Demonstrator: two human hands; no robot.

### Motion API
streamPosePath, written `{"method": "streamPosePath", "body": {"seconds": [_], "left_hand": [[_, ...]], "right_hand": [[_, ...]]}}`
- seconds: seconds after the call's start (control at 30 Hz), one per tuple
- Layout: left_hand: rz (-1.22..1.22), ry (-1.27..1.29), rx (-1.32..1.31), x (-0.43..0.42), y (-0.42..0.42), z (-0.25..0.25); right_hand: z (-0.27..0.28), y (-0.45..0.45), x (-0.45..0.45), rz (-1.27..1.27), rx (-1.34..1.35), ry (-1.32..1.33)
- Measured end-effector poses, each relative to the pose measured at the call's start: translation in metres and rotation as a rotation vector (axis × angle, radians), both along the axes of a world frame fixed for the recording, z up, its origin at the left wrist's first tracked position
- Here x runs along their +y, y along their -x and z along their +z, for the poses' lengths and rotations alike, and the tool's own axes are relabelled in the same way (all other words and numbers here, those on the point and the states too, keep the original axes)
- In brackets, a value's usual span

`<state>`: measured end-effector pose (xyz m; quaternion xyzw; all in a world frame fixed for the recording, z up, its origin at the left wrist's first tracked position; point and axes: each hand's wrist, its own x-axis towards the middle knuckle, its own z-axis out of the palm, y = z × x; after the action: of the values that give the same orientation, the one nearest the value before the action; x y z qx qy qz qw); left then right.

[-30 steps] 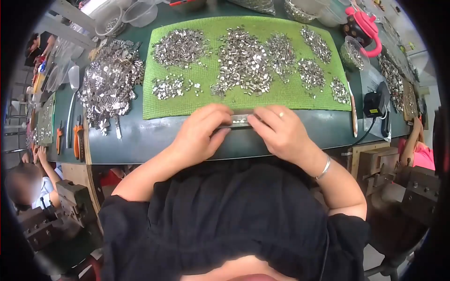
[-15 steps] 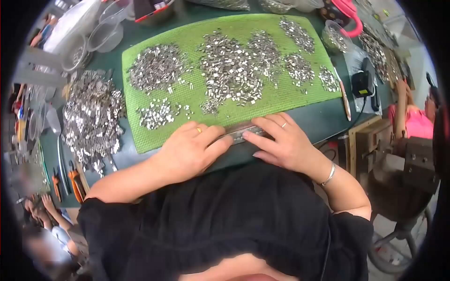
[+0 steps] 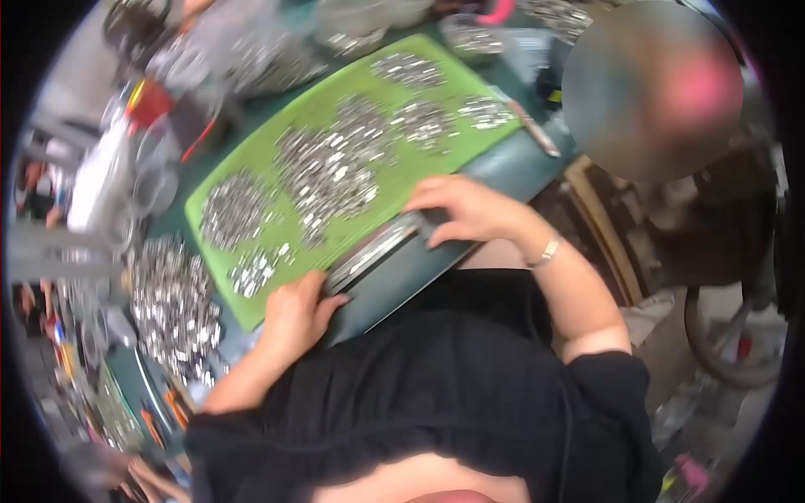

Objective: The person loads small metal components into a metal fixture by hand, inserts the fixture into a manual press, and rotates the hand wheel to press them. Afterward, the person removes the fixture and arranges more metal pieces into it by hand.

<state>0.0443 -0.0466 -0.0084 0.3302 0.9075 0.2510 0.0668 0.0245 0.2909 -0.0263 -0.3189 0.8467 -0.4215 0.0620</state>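
A long narrow metal strip (image 3: 373, 252) lies along the near edge of the green mat (image 3: 323, 238), between my hands. My left hand (image 3: 298, 308) has its fingers closed on the strip's left end. At the strip's right end, my right hand (image 3: 457, 210) grips it between thumb and curved fingers. Small shiny metal pieces (image 3: 327, 172) lie in several heaps on the mat beyond the hands. The picture is blurred by motion, so the strip's details are unclear.
A large heap of metal parts (image 3: 174, 306) lies left of the mat. Orange-handled pliers (image 3: 177, 408) are at lower left. Clear plastic containers (image 3: 155, 186) stand beyond. A pen-like tool (image 3: 537, 132) lies right of the mat. Another person's arms (image 3: 155, 482) show at lower left.
The view has turned, so the mat now appears tilted. My hands have moved apart to the strip's two ends, leaving its middle uncovered.
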Motion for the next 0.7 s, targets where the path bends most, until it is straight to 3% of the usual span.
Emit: {"method": "streamPosePath", "body": {"seconds": [0.13, 0.2, 0.27, 0.3, 0.43, 0.47, 0.6, 0.7], "left_hand": [[0.041, -0.027, 0.055, 0.007, -0.002, -0.006], [0.061, -0.048, 0.028, 0.029, -0.002, 0.01], [-0.008, -0.079, 0.016, 0.061, 0.006, 0.023], [-0.052, -0.115, -0.005, 0.082, 0.011, 0.03], [-0.379, -0.304, 0.002, 0.215, 0.033, 0.057], [-0.461, -0.334, -0.002, 0.252, 0.04, 0.056], [-0.763, -0.404, -0.098, 0.4, 0.055, 0.054], [-0.868, -0.376, -0.037, 0.474, 0.061, 0.034]], "right_hand": [[-0.012, -0.008, 0.007, -0.022, 0.05, 0.206], [0.001, -0.035, 0.023, -0.155, -0.242, 0.259], [0.006, -0.067, 0.053, -0.207, -0.148, 0.422], [0.021, -0.089, 0.071, -0.281, -0.228, 0.499], [0.063, -0.174, 0.141, -0.672, -0.016, 0.365], [0.053, -0.19, 0.156, -0.763, 0.13, 0.395], [0.042, -0.239, 0.177, -1.198, 0.102, 0.763], [0.019, -0.246, 0.201, -1.446, 0.151, 0.6]]}}
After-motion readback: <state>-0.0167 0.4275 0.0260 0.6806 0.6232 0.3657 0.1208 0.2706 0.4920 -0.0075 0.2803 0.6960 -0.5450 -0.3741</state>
